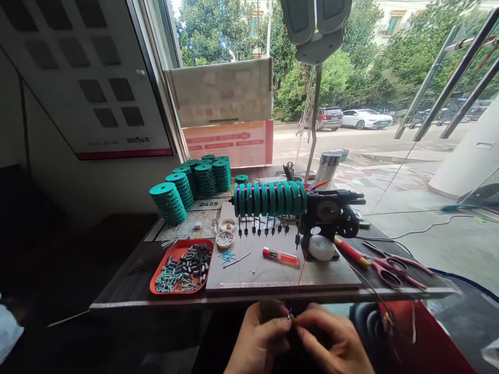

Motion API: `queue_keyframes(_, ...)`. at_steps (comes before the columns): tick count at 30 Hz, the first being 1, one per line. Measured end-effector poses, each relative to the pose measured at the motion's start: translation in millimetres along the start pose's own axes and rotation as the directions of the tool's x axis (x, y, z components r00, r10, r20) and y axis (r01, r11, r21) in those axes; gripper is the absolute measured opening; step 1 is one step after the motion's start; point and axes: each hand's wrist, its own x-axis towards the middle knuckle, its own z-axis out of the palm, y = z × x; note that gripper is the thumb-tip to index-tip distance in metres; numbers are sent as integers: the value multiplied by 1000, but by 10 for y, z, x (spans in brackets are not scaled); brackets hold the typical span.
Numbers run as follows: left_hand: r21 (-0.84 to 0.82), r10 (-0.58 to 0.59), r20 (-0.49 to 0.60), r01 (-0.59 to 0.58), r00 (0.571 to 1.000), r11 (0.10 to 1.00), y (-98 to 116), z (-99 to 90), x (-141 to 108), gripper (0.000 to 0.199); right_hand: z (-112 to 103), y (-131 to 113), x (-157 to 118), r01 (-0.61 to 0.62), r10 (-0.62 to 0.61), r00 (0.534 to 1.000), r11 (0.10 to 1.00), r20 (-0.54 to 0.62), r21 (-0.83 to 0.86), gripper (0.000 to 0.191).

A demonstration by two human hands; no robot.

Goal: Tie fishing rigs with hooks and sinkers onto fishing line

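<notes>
My left hand [259, 335] and my right hand [331, 332] meet just off the table's front edge, fingertips nearly touching. Both are closed in a pinch. A tiny shiny metal piece [289, 316] shows at my left fingertips; its kind is too small to tell, and what the right fingers grip is hidden. A thin red line [301, 270] runs down towards the hands from a black winding device [327, 210]. That device carries a row of teal spools [268, 199], with several small dark weights [267, 232] hanging below them.
An orange tray [153, 283] of dark weights and teal pieces sits left of a board [241, 278]. On the board are an orange-red lighter [280, 256] and a small cup of beads [225, 239]. Scissors [390, 272] lie right; stacked teal spools [168, 202] stand behind.
</notes>
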Motion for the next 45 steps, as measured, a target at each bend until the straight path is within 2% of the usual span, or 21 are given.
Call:
queue_keyframes(1, 88, 31, -26, -28, 999, 996, 19, -2, 2, 15, -67, -14, 59, 140, -150, 987, 977, -53, -163, 17)
queue_keyframes(2, 175, 59, -50, -49, 997, 983, 38, -2, 2, 14, -129, -25, 128, 261, -301, 950, 911, -80, -320, 16)
queue_keyframes(3, 249, 81, -68, -62, 994, 967, 56, -2, 0, 13, -182, -33, 201, 337, -416, 905, 829, -90, -446, 18)
queue_keyframes(5, 336, 96, -76, -66, 992, 939, 86, 3, -4, 11, -246, -37, 340, 401, -532, 843, 718, -77, -570, 22)
queue_keyframes(8, 378, 57, -35, -40, 998, 925, 112, 24, -3, 10, -250, -12, 471, 422, -547, 835, 707, -62, -568, 26)
queue_keyframes(12, 383, -26, -14, 30, 1000, 923, 132, 75, 22, 9, -247, 13, 480, 412, -530, 844, 737, -79, -536, 25)
queue_keyframes(14, 387, -43, -22, 48, 999, 921, 134, 100, 36, 19, -281, -9, 435, 396, -516, 851, 753, -99, -525, 21)
queue_keyframes(16, 332, -36, 8, 31, 999, 943, 128, 121, 43, 25, -306, -48, 362, 335, -423, 900, 821, -101, -462, 16)
queue_keyframes(18, 213, -31, 62, 17, 998, 977, 113, 144, 41, 25, -280, -78, 265, 162, -172, 985, 956, -23, -244, 10)
queue_keyframes(19, 155, -33, 80, 21, 996, 988, 104, 156, 39, 24, -241, -81, 213, 33, -27, 998, 995, 64, -93, 8)
queue_keyframes(21, 85, -43, 96, 35, 994, 996, 88, 183, 34, 23, -126, -53, 116, -187, 155, 963, 973, 220, 133, 13)
queue_keyframes(23, 67, -18, 110, 10, 994, 998, 81, 202, 32, 23, -6, 5, 44, -226, 191, 960, 960, 207, 164, 22)
queue_keyframes(25, 94, 33, 110, -43, 993, 995, 89, 201, 33, 25, 61, 62, 8, -181, 166, 975, 979, 149, 93, 30)
queue_keyframes(27, 150, 75, 79, -86, 994, 985, 112, 180, 30, 27, 50, 94, 2, -113, 109, 981, 993, 161, 21, 31)
queue_keyframes(29, 224, 58, 26, -62, 998, 973, 142, 154, 19, 27, -22, 102, 20, 23, -7, 988, 995, 153, -101, 26)
queue_keyframes(31, 285, -20, -1, 20, 1000, 958, 173, 140, 6, 28, -118, 102, 56, 232, -213, 972, 923, 94, -308, 24)
queue_keyframes(33, 343, -85, 25, 71, 996, 937, 212, 145, -2, 30, -195, 109, 95, 385, -405, 912, 778, 73, -496, 24)
queue_keyframes(35, 466, -66, 68, 27, 995, 885, 283, 148, 2, 31, -224, 131, 122, 431, -478, 876, 707, 71, -560, 24)
queue_keyframes(39, 727, 4, 43, -33, 999, 686, 628, 80, 1, 23, -83, 157, 147, 398, -384, 913, 756, 140, -521, 19)
queue_keyframes(42, 822, -5, 43, -32, 999, 568, 1044, 40, -64, 18, 213, 76, 243, 422, -359, 906, 737, 223, -529, 17)
queue_keyframes(45, 909, -23, 61, -46, 998, 415, 1419, 133, -155, 13, 591, -70, 471, 475, -376, 880, 691, 290, -544, 19)
